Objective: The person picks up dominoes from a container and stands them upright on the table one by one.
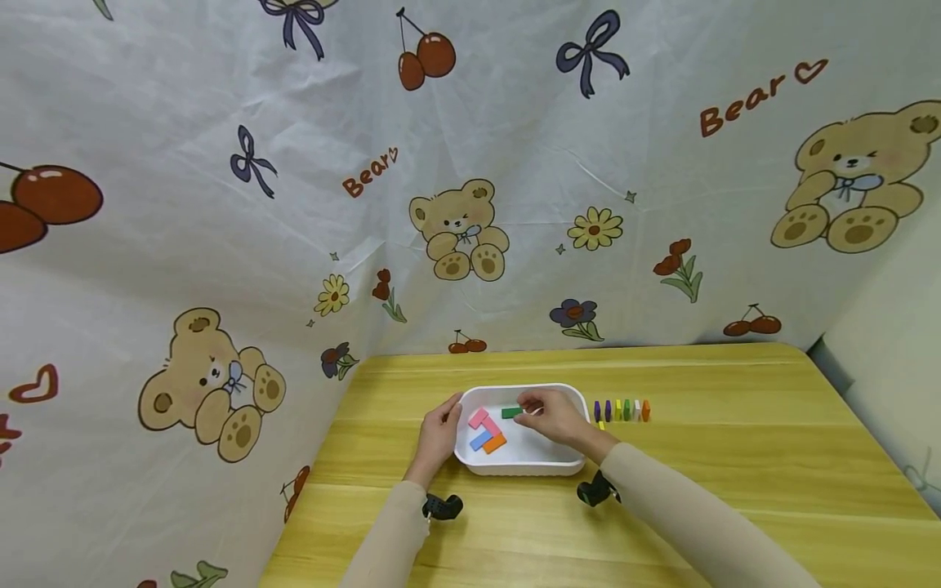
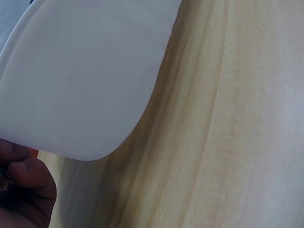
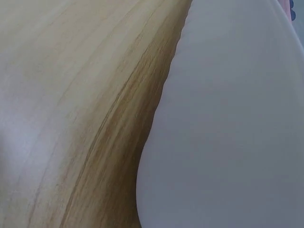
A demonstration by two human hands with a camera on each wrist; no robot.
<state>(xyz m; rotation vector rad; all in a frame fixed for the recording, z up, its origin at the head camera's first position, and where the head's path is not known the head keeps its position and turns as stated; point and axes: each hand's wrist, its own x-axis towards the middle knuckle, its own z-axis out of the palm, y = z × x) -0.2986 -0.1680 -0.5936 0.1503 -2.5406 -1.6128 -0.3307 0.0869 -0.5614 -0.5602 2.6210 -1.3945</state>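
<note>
The left hand (image 1: 438, 435) grips the white plastic tray (image 1: 524, 469) by its side, maybe to keep it still, while the right hand (image 1: 555, 418) reaches to the long green block (image 1: 509, 413) inside, though I can't tell if it's pinching

We log a white plastic tray with rounded corners (image 1: 526, 469), flat on the wooden table, left end gripped by the left hand (image 1: 439, 434). Inside, right of the cluster, we have a green rectangular block (image 1: 509, 413), lying flat; right hand (image 1: 551, 416) at its right end, pinch or not we can't tell. In the tray's left half we mark two pink rectangular blocks (image 1: 492, 427), a blue rectangular block (image 1: 481, 441) and an orange rectangular block (image 1: 495, 443), all flat, bunched at angles.
</note>
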